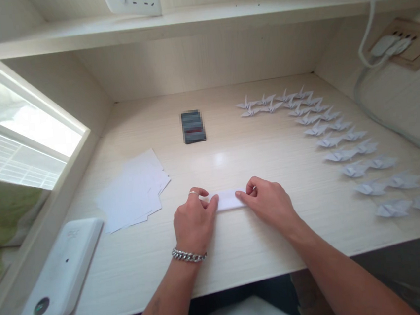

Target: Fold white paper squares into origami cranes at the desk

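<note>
A folded strip of white paper point(229, 200) lies on the desk near its front edge, between my two hands. My left hand point(195, 218), with a ring and a chain bracelet, pinches the strip's left end between thumb and curled fingers. At the right end, the thumb and forefinger of my right hand point(268, 201) are closed on the paper. Fingertips cover both ends of the strip. To the left lies a loose fan of white paper sheets point(131, 192). Several folded paper cranes point(339, 154) stand in paired rows along the right and back right.
A small dark, blurred-out object point(192, 126) lies towards the back of the desk point(234, 254). A white device point(63, 270) with a dark cable sits at the left edge. Overhead runs a shelf point(183, 29) bearing a power strip point(133, 0). White cables point(366, 60) hang at the right wall socket.
</note>
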{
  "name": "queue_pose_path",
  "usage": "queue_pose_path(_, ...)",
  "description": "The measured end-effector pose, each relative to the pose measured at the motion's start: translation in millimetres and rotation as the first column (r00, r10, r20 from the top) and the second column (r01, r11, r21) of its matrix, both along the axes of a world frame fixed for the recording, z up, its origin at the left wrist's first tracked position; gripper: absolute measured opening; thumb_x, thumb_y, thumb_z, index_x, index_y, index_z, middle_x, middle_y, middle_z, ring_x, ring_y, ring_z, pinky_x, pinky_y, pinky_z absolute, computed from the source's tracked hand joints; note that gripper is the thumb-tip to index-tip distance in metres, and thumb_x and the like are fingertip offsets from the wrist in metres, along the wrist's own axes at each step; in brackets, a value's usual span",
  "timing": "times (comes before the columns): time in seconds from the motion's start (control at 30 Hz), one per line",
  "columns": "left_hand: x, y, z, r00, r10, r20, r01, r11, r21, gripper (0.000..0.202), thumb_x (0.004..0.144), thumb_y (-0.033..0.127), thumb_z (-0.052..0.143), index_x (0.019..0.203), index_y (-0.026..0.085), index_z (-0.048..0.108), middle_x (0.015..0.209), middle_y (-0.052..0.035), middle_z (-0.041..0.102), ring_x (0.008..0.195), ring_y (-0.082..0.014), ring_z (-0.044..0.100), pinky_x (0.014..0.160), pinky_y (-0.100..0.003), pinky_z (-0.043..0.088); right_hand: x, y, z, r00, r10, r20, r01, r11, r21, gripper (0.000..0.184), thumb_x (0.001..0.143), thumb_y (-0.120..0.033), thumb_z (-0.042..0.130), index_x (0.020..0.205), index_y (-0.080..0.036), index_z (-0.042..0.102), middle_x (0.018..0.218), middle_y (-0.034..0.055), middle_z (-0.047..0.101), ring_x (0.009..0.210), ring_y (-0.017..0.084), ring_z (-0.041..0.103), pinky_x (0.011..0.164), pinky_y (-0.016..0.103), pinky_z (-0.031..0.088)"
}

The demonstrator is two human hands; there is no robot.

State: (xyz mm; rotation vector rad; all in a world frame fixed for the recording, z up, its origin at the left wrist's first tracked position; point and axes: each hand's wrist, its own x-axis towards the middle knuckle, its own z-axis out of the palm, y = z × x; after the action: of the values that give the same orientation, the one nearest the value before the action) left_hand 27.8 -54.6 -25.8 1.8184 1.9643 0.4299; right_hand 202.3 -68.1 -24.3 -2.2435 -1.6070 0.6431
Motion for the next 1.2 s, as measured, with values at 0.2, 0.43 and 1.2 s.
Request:
queue_pose_path(0.2,1.3,0.4,1.5,1.000,0.001,-0.018,-0.001,1.000,-0.008,0.021,0.081,0.044,0.055,0.088,0.024,0.058,0.068,0.0017,0.070,0.069,-0.0216,0.065,0.063,-0.031,0.041,-0.2,-0.3,0.3,0.999,0.020,0.039,-0.020,1.000,0.002,0.025,0.078,-0.047,0.060,0.069,-0.023,0.059,0.063,-0.0013,0.063,0.061,0.016,0.053,0.054,0.026,0.030)
queue_pose_path(0.43,-0.4,-4.3,-1.4,0.989,-0.061,-0.138,0.066,0.997,0.033,0.026,0.086,0.048,0.049,0.081,0.027,0.062,0.071,0.0007,0.068,0.068,-0.0212,0.061,0.056,-0.030,0.037,-2.2,-2.3,-1.0,0.991,0.032,0.131,-0.032,0.999,-0.009,0.028,0.080,-0.052,0.056,0.074,-0.025,0.059,0.066,0.0000,0.064,0.065,0.019,0.057,0.054,0.028,0.029)
queue_pose_path(1.2,-17.7,-17.5,-12.2,0.967,-0.208,-0.147,0.247,0.904,0.349,0.017,0.088,0.032,0.053,0.095,0.019,0.062,0.099,-0.0086,0.060,0.093,-0.0241,0.054,0.073,-0.036,0.049,-49.4,-60.9,-27.9,0.853,0.398,0.339,-0.513,0.761,0.397,0.045,0.093,-0.036,0.045,0.128,-0.010,0.055,0.136,0.0186,0.051,0.126,0.028,0.043,0.106,0.042,0.038)
